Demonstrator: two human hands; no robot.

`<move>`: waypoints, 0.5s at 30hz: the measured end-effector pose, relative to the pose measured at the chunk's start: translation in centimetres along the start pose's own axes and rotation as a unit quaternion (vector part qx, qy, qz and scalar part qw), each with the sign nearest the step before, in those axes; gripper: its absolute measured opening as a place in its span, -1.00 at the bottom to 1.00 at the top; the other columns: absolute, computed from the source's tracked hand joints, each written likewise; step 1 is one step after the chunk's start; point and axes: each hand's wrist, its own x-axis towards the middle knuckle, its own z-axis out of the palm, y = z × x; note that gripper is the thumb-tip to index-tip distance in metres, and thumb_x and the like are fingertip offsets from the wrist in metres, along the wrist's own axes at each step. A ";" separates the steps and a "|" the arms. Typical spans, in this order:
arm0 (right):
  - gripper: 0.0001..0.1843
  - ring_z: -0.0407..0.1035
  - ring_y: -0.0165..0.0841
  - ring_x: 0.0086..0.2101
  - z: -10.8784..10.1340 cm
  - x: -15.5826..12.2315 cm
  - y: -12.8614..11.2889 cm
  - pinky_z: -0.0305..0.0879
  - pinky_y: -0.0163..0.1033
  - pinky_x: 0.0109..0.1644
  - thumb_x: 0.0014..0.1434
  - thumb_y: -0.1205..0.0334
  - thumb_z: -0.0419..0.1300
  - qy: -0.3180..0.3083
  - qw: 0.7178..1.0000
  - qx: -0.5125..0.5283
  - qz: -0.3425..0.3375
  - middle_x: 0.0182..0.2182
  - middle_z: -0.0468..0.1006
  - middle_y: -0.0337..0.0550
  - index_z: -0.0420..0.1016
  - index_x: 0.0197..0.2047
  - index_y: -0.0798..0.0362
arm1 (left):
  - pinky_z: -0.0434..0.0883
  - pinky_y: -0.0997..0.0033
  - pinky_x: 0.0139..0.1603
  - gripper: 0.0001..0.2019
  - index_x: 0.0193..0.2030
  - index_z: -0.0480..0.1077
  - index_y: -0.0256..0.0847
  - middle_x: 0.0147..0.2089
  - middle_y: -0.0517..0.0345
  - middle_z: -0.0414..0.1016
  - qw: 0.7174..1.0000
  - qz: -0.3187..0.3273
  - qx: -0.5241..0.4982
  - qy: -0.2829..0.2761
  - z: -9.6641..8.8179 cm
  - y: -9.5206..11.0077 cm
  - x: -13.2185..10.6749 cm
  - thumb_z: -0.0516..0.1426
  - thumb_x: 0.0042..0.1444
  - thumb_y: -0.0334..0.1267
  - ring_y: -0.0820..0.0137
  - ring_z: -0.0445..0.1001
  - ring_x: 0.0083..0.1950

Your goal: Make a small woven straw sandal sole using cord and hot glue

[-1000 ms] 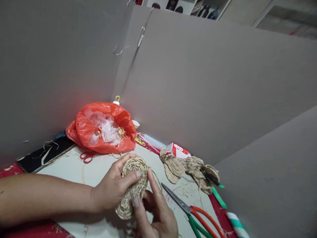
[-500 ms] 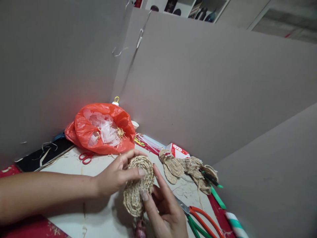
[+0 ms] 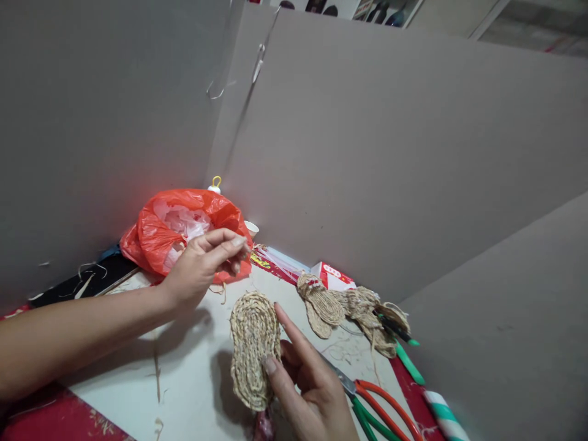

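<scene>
A small sole of coiled, braided straw (image 3: 254, 349) stands nearly upright above the white board, facing me. My right hand (image 3: 310, 383) grips its right edge, thumb on the front face and index finger stretched along the side. Below the sole, a dark reddish thing (image 3: 263, 425) shows only in part. My left hand (image 3: 214, 260) is raised to the upper left of the sole, apart from it, in front of the red plastic bag (image 3: 147, 236). Its thumb and index finger are pinched together; whatever is between them is too small to make out.
Pliers-like cutters (image 3: 367, 398) with red and green handles lie right of my right hand. Behind them are several woven straw soles (image 3: 328, 306), a red-and-white box (image 3: 333, 275) and a green-striped roll (image 3: 445, 413). Grey panels (image 3: 367, 153) enclose the white board (image 3: 184, 380).
My left hand has let go of the sole and moved up and left, in front of the red bag. The sole stays in my right hand, now more upright.
</scene>
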 end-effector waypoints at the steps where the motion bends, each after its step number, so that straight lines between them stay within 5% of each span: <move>1: -0.41 0.22 -0.41 -0.54 0.0 0.0 0.0 0.34 -0.30 -0.44 0.24 0.08 0.10 0.000 1.000 0.002 -0.001 -0.53 0.28 -0.28 0.21 0.31 -0.01 | 0.26 0.48 -0.35 -0.78 -0.47 0.39 -0.24 -0.45 0.24 0.38 1.000 0.014 0.009 0.008 -0.3 0.0 0.4 0.15 0.13 -0.18 0.53 0.29 -0.44; 6: -0.40 0.22 -0.42 -0.57 -0.2 0.1 -0.2 0.34 -0.31 -0.47 0.25 0.09 0.10 -0.011 1.000 -0.003 -0.019 -0.54 0.34 -0.26 0.19 0.33 -0.02 | 0.21 0.47 -0.43 -0.56 -0.62 0.20 -0.21 -0.60 0.30 0.17 0.999 -0.001 0.053 0.014 -1.1 -1.1 1.7 0.09 0.18 -0.01 0.54 0.20 -0.55; 9: -0.42 0.28 -0.39 -0.53 -0.2 0.2 -0.2 0.37 -0.27 -0.41 0.26 0.08 0.07 -0.022 0.999 -0.009 -0.031 -0.52 0.37 -0.24 0.19 0.32 -0.04 | 0.21 0.44 -0.48 -0.49 -0.63 0.14 -0.19 -0.57 0.24 0.24 0.993 -0.072 0.082 -0.045 -0.9 -1.5 1.4 -0.01 0.18 0.14 0.51 0.23 -0.56; 15: -0.46 0.34 -0.38 -0.51 0.0 0.3 -0.1 0.36 -0.28 -0.41 0.27 0.10 0.07 -0.030 0.999 0.014 -0.032 -0.47 0.46 -0.17 0.23 0.30 -0.06 | 0.12 0.50 -0.47 -0.71 -0.41 0.37 -0.24 -0.53 0.29 0.26 0.973 -0.121 0.110 -0.165 0.6 -1.5 -0.8 0.21 0.04 -0.03 0.55 0.17 -0.51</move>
